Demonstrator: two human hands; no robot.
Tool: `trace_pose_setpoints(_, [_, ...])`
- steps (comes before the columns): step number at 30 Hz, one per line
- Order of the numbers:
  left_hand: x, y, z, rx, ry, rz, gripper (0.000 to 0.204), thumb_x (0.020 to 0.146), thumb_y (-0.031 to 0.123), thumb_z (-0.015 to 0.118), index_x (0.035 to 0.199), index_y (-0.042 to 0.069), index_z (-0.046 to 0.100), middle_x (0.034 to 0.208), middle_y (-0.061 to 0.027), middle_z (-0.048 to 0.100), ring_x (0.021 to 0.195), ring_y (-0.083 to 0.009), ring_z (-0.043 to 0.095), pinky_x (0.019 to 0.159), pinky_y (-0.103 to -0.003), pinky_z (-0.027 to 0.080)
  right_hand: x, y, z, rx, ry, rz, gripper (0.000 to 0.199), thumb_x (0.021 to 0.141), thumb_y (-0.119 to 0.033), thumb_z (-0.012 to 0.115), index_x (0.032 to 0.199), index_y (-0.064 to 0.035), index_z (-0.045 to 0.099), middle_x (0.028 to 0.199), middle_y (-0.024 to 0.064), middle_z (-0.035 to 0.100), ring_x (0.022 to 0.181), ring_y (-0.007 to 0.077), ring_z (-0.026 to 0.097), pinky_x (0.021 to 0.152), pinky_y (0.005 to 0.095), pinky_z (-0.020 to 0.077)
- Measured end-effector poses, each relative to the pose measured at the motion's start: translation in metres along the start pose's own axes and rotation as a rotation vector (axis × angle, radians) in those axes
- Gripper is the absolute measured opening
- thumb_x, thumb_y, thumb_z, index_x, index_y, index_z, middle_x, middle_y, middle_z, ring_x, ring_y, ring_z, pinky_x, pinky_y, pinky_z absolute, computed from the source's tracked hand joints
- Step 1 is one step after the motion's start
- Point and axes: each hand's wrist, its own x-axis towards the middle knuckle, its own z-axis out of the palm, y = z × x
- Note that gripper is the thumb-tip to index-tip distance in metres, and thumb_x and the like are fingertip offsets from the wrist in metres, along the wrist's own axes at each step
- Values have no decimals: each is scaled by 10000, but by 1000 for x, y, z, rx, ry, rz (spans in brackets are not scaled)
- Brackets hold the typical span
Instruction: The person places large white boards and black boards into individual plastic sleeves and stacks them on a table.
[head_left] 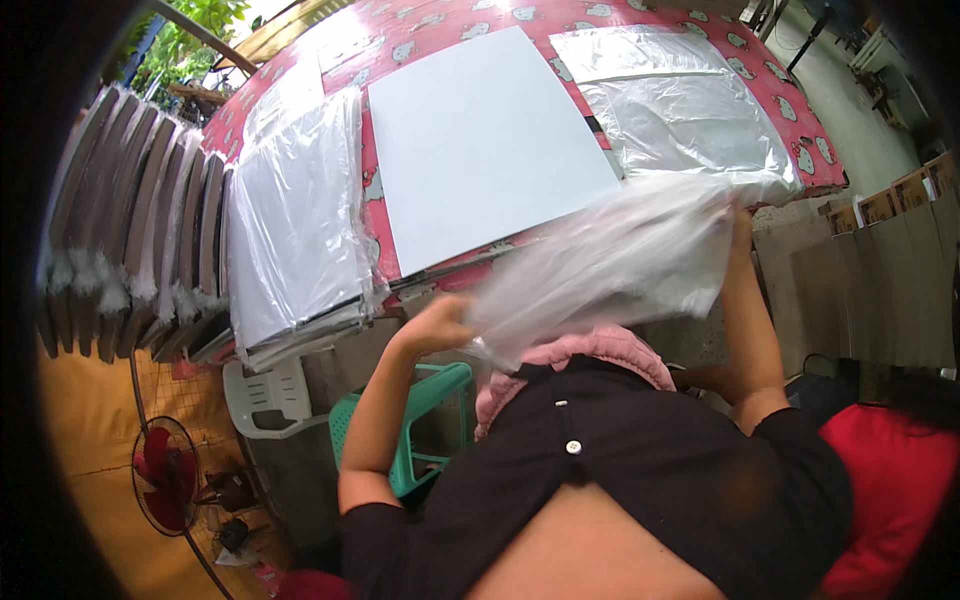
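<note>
A clear plastic bag (610, 262) stretches between my two hands, blurred by motion, in front of the table's near edge. My left hand (440, 323) is closed on its left end. At the other end my right hand (740, 212) grips the bag near its upper corner, its fingers partly hidden by the plastic. Beyond the bag, a large white sheet (485, 150) lies flat on the table. Stacks of clear plastic bags flank it: the left stack (295, 220) hangs over the table's edge, and the right stack (685, 110) lies near the far right corner.
A pink patterned cloth (440, 25) covers the table. Many dark panels in plastic (130, 200) stand upright at left. Below are a green stool (435, 380), a white stool (270, 400) and a red-bladed fan (165, 475). Brown boards (880, 285) stand at right. Someone in red (900, 490) is close by.
</note>
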Motion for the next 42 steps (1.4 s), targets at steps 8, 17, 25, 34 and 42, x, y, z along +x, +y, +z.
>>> trace_pose_setpoints(8, [15, -4, -18, -1511, 726, 290, 263, 812, 281, 568, 903, 37, 533, 768, -66, 586, 568, -97, 527, 440, -212, 398, 46, 14, 18, -489, -151, 411, 365, 691, -177, 675, 974, 8, 536, 834, 48, 565, 761, 116, 524, 671, 246, 440])
trace_pose_setpoints(17, [71, -59, -27, -246, 1132, 86, 248, 815, 186, 554, 832, -60, 531, 956, -162, 528, 483, -96, 492, 329, -209, 341, 110, 56, 60, -1607, 573, 101, 245, 674, -128, 495, 866, -8, 589, 889, 231, 579, 861, 359, 562, 759, 406, 448])
trace_pose_setpoints(25, [41, -47, -14, -149, 1087, 105, 276, 819, 211, 553, 904, -51, 557, 1197, -211, 414, 564, -111, 513, 422, -210, 392, 85, 27, 58, -1176, 400, -70, 295, 609, -112, 537, 861, 14, 625, 755, 182, 605, 762, 235, 599, 693, 310, 460])
trace_pose_setpoints(34, [-11, -149, 52, -598, 1197, 154, 170, 770, 138, 635, 861, 3, 586, 862, -57, 596, 743, -118, 539, 636, -253, 446, -29, 86, -1, -154, 195, 349, 406, 705, -57, 654, 1078, 0, 506, 872, 53, 589, 667, 98, 544, 592, 203, 431])
trace_pose_setpoints(42, [-25, -107, 16, -941, 841, 341, 164, 817, 72, 521, 958, 22, 587, 1012, -123, 551, 897, -191, 539, 786, -334, 440, -13, 58, 14, 42, 57, 207, 346, 790, -116, 587, 1107, -23, 482, 779, -4, 572, 650, 44, 510, 532, 147, 371])
